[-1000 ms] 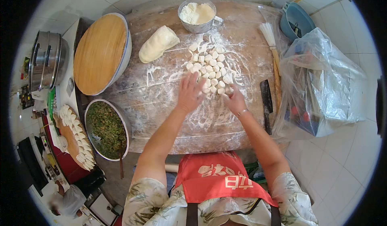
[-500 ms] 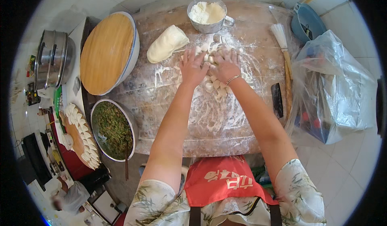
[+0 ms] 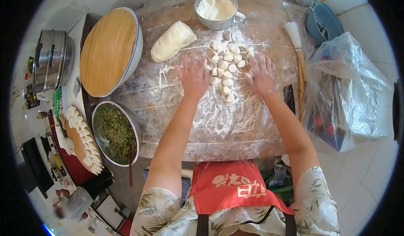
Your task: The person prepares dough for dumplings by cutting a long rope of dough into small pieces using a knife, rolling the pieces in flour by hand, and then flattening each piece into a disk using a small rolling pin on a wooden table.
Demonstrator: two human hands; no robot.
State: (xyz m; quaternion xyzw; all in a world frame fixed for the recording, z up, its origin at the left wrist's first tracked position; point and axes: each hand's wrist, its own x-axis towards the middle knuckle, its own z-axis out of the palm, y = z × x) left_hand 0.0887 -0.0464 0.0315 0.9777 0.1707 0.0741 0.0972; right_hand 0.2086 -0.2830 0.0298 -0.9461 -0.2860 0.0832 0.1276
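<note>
Left hand: left hand [image 3: 193, 77] is held palm down at the left edge of the dough pieces [image 3: 227, 74]; fingers are spread wide.
Right hand: right hand [image 3: 261, 76] is set palm down at the right edge of the pieces; fingers are spread, thumb held apart. Whether either palm is pressed to the wood cannot be told.
Dough pieces: small, pale, scattered in a loose patch between the hands, on the floured wooden table [image 3: 235, 145].
Dough roll: dough roll [image 3: 173, 41] is laid beyond the left hand, slanted.
Flour: metal cup [image 3: 219, 24] with flour is placed at the far edge.
Right side: white-bristled brush [image 3: 293, 34] is laid near dark flat tool [image 3: 288, 98], partly hidden by the forearm; blue basin [image 3: 322, 23] and plastic-covered box [image 3: 357, 93] are seen farther right.
Left side: large bowl [image 3: 137, 50] is covered by round wooden lid [image 3: 108, 53]; green filling [image 3: 115, 130] is held in steel bowl [image 3: 140, 133]; white dumplings [image 3: 89, 145] are lined up on round board [image 3: 75, 141].
Lower left: another person [image 3: 80, 200] is seen, small.
</note>
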